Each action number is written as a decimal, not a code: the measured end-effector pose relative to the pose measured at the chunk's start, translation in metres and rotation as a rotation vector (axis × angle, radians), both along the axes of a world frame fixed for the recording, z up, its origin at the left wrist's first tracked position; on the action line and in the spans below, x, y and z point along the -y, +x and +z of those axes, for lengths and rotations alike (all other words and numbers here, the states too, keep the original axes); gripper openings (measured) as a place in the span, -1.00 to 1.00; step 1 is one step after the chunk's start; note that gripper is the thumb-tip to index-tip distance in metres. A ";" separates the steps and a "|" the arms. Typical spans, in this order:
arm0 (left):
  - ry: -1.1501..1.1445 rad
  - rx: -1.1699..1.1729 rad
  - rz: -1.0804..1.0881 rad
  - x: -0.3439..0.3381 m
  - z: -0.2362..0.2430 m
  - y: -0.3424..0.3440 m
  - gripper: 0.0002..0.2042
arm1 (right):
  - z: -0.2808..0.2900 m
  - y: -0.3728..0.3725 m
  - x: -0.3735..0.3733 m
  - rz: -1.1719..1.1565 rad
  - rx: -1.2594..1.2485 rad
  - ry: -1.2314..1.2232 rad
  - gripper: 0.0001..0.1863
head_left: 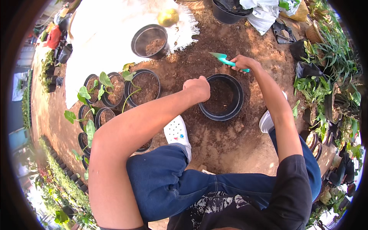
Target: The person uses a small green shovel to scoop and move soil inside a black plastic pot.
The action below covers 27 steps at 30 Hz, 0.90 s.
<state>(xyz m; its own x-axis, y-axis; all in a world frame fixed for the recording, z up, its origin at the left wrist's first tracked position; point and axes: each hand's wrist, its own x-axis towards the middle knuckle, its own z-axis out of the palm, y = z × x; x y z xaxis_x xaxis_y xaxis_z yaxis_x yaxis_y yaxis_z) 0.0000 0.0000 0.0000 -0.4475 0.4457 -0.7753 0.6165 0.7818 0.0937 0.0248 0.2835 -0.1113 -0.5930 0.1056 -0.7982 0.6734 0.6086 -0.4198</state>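
A round black plant pot (221, 116) stands on the soil in front of me, with dark earth in its bottom. My left hand (197, 89) is closed at the pot's left rim, its fingers partly hidden behind the knuckles. Beyond the pot's far right side, my right hand (241, 63) grips the handle of a turquoise hand trowel (220, 57). The trowel's pointed blade aims to the far left, above the ground and apart from the pot.
Several black pots of soil (143, 88), some with leafy seedlings, stand at left. A soil-dusted pot (150, 41) and a yellowish round fruit (168, 17) are by a white woven sheet (103, 34). A black bucket (230, 11) stands far off; potted plants (316, 90) line the right.
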 end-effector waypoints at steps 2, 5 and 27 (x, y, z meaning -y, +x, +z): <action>-0.005 -0.016 -0.028 0.000 0.011 -0.001 -0.70 | 0.003 0.003 0.001 -0.017 0.054 -0.013 -0.69; 0.034 -0.012 -0.021 0.004 0.011 0.003 -0.69 | 0.014 0.013 0.001 -0.060 0.139 -0.069 -0.71; 0.142 0.142 0.036 0.026 0.014 -0.001 -0.72 | 0.170 0.094 -0.035 -0.264 0.207 -0.573 -0.68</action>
<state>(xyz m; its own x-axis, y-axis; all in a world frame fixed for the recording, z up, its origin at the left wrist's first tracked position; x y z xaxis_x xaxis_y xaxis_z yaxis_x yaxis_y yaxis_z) -0.0013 -0.0255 0.0137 -0.3559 0.5408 -0.7622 0.5612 0.7758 0.2884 0.1183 0.3190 0.0592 -0.4336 -0.2490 -0.8660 0.8708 0.1315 -0.4738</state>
